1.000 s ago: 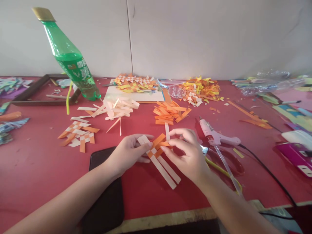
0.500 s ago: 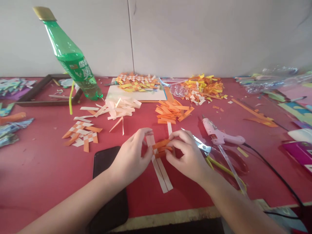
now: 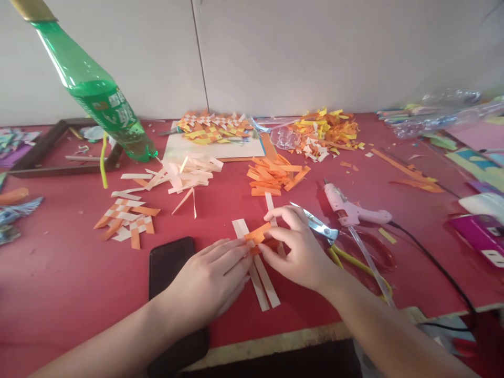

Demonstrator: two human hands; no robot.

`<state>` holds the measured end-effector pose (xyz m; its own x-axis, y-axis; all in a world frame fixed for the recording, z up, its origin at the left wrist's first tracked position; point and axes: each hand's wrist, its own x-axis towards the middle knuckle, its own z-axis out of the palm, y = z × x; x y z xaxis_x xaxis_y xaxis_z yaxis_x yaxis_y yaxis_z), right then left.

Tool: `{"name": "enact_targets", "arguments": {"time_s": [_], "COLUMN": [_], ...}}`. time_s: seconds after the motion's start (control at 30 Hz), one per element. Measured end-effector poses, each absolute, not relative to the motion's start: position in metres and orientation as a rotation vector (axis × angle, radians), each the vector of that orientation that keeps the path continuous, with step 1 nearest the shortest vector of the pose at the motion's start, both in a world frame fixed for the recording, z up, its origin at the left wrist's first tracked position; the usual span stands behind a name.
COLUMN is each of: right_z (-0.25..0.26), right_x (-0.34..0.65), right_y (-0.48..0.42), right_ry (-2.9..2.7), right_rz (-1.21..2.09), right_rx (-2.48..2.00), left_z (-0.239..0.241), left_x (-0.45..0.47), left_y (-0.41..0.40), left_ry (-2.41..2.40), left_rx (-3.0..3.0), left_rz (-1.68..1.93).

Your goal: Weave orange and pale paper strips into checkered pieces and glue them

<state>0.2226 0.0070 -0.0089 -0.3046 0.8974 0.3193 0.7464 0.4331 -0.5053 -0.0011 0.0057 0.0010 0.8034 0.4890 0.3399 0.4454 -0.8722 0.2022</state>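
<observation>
Craft workspace — red table (image 3: 59, 273), paper strips (image 3: 275, 176), glue gun (image 3: 352, 210), scissors (image 3: 326, 233).

Wall (image 3: 315, 52): pale grey-white, plain; one thin vertical seam (image 3: 199, 52) left of centre
Table (image 3: 59, 283): red top, meeting the wall; front edge (image 3: 275, 342) worn pale
Light: soft, even; shadows faint

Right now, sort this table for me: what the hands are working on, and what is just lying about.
In hand: orange strip, pinched by the right hand; white strips, held down by the left hand.
Lying about: glue gun, scissors, green bottle, phone, woven piece.
</observation>
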Motion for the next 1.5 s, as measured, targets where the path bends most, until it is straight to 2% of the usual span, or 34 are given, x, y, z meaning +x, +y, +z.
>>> {"name": "enact_targets", "arguments": {"time_s": [0.5,0.63,1.03,1.3,1.5], "right_z": [-0.006,-0.008,-0.005,-0.013,-0.015], "right_x": [0.222,0.223,0.224,0.224,0.222], "right_y": [0.003,0.003,0.003,0.004,0.007], "right_ry": [-2.261,-2.301,-2.266,-2.277,-2.272], "right_rz": [0.221,0.205,0.191,0.213,0.209], "right_rx": [-1.198,-1.203,-1.215,-1.261,-1.210], "left_z": [0.001,0.000,-0.002,0.000,-0.005], "left_x": [-0.003,-0.005,0.000,0.000,0.000], "left_y": [0.002,0.000,0.002,0.003,0.002], "left_ry": [0.888,0.895,0.789,0.877,0.866], "left_rx": [2.749,2.747,2.803,2.796,2.828], "left_rz": [0.533,0.632,0.579,0.421,0.499]}}
